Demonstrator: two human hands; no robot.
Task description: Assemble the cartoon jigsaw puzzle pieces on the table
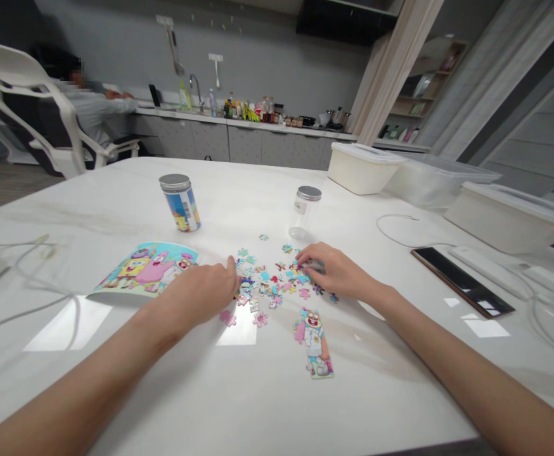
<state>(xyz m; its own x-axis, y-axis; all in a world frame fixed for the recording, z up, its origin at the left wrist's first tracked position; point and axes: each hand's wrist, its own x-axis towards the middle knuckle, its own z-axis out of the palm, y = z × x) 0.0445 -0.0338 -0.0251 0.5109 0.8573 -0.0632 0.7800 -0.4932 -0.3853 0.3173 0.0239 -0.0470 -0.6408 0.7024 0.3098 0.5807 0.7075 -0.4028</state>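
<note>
A loose pile of small jigsaw pieces (273,291) lies on the white table in front of me. My left hand (205,290) rests at the pile's left edge, back upward; its fingertips are mostly hidden. Over the right side of the pile, my right hand (331,269) has curved fingers, thumb and fingertips apart, touching or just above pieces. Nearer to me is a joined strip of puzzle (315,345) with a cartoon figure in white. A curled picture sheet (146,269) of cartoon characters lies left of my left hand.
Behind the pile stand a printed jar (182,204) and a clear jar (302,215), both metal-lidded. At right are lidded storage boxes (365,170), a dark phone-like slab (460,282) and white cables. A person (91,111) sits by the counter at far left.
</note>
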